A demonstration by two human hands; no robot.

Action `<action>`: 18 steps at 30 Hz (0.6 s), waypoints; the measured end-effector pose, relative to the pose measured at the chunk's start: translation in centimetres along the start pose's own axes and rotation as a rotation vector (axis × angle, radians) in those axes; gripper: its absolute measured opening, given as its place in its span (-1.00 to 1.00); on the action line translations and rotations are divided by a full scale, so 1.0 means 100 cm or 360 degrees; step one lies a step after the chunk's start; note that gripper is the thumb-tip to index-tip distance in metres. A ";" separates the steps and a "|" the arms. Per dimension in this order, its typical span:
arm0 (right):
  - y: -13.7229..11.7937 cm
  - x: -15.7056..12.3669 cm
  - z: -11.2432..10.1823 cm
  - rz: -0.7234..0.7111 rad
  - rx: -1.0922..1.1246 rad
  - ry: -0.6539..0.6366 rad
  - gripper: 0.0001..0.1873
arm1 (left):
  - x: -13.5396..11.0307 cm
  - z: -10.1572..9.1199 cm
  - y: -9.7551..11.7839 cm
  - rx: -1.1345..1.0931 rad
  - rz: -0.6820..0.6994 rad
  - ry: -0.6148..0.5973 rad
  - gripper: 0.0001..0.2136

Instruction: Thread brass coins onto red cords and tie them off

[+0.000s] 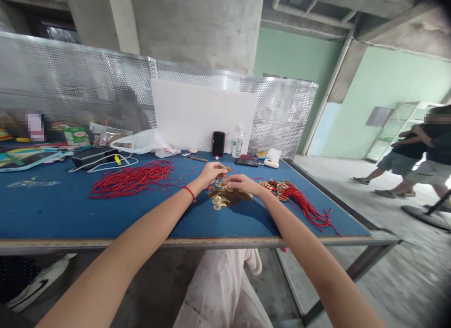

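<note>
My left hand point(213, 172) is closed in a pinch, with a brass coin point(229, 168) at its fingertips. A bit of red cord shows just below those fingers. Close by on the right, my right hand point(241, 181) is bent over a pile of brass coins point(217, 206) with centre holes, its fingers pressed together; what they hold is hidden. Left of my hands lies a loose bundle of red cord point(132, 180), some strands trailing toward the coins. Coins tied with red cords point(306, 203) lie in a bunch to the right.
A blue-topped table point(70, 215) carries a phone point(218, 143) propped upright, a water bottle point(237, 142), a dark flat device point(245, 162) and a white plastic bag point(148, 142). A black case point(95, 156) with a white cable sits left. People point(416, 144) stand beyond the right edge.
</note>
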State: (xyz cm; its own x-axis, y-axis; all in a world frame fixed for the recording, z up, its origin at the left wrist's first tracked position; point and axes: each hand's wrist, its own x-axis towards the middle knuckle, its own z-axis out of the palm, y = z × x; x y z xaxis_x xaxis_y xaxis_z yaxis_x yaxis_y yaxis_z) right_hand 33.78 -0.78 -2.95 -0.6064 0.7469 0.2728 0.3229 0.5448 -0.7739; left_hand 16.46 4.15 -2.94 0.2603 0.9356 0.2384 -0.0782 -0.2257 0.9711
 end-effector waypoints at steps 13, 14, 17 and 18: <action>0.010 -0.001 -0.030 -0.0072 0.1301 0.0544 -0.67 | 0.015 -0.020 -0.003 -0.0625 -0.0196 0.0286 -0.86; 0.012 -0.001 -0.032 -0.0088 0.1320 0.0600 -0.66 | 0.015 -0.019 -0.003 -0.0602 -0.0193 0.0283 -0.86; 0.015 0.000 -0.037 -0.0083 0.1330 0.0842 -0.69 | 0.012 -0.016 -0.001 -0.0467 -0.0183 0.0289 -0.84; 0.016 0.000 -0.038 -0.0070 0.1332 0.0951 -0.72 | 0.010 -0.015 0.000 -0.0408 -0.0177 0.0290 -0.84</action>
State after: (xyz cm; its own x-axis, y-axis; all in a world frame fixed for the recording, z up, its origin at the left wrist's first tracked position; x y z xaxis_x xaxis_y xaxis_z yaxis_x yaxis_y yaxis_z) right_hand 37.04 1.56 -2.04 -0.0711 0.9251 0.3731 -0.4390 0.3068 -0.8445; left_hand 15.32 5.48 -2.74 0.1061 0.9891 0.1021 -0.3045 -0.0654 0.9503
